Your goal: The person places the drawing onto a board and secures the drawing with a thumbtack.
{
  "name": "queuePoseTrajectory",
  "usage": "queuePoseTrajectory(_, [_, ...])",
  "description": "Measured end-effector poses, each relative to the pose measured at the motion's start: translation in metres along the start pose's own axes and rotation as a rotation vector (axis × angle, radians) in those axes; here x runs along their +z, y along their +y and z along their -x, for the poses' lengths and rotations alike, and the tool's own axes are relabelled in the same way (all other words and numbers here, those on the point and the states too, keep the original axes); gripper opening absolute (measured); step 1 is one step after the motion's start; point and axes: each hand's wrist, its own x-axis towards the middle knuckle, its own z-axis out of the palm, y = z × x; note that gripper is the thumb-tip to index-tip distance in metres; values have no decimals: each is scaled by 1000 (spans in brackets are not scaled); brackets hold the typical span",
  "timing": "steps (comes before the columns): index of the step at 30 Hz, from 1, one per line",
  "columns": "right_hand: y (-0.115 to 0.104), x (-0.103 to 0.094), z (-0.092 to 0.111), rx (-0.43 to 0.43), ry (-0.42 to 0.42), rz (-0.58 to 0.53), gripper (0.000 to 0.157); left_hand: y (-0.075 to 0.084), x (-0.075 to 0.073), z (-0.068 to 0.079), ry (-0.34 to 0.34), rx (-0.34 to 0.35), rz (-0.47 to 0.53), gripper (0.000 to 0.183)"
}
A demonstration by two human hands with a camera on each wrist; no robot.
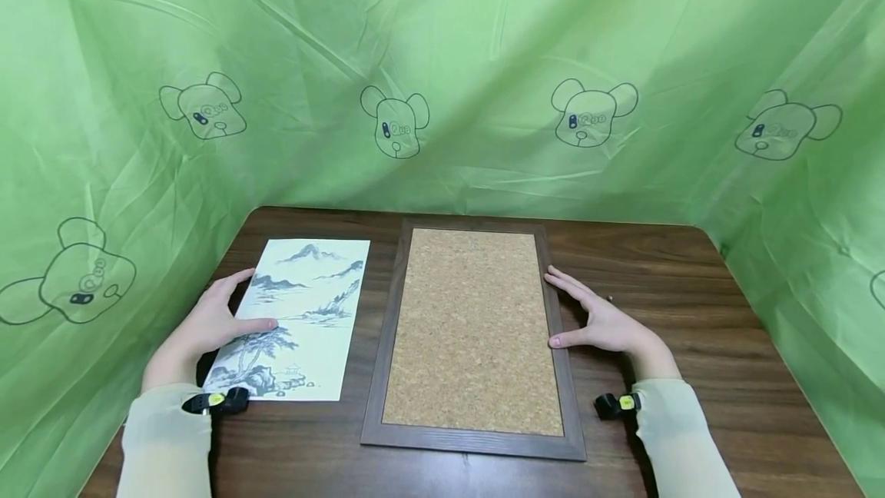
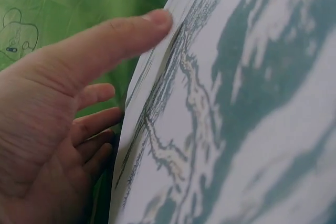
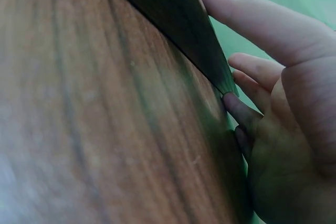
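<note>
A white sheet with a blue-grey landscape of mountains and trees lies on the left of the table. My left hand is at its left edge, thumb stretched over the picture and fingers loosely spread along the side. In the left wrist view, the thumb overlaps the sheet's edge. To the right lies a dark wooden frame with a cork backing inside it. Against the frame's right side rest the fingertips and thumb of my right hand; its palm holds nothing.
Both lie on a dark wood-grain table. Green cloth with printed bear heads hangs behind it and along both sides. A strip of bare wood separates the sheet from the frame. Each wrist carries a small black camera.
</note>
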Motion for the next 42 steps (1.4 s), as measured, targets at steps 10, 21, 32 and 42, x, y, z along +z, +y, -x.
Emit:
queuePoseTrajectory(10, [-1, -1, 1, -4, 1, -2, 114, 4, -1, -2, -15, -11, -24, 122])
queuePoseTrajectory(21, [1, 0, 1, -2, 6, -19, 116, 10, -3, -3, 7, -10, -40, 110])
queuePoseTrajectory(32, [-3, 1, 1, -11, 8, -14, 117, 8, 0, 1, 64, 22, -57, 92])
queuePoseTrajectory(42, [-2, 1, 1, -18, 8, -9, 116, 24, -2, -1, 79, -67, -106, 98])
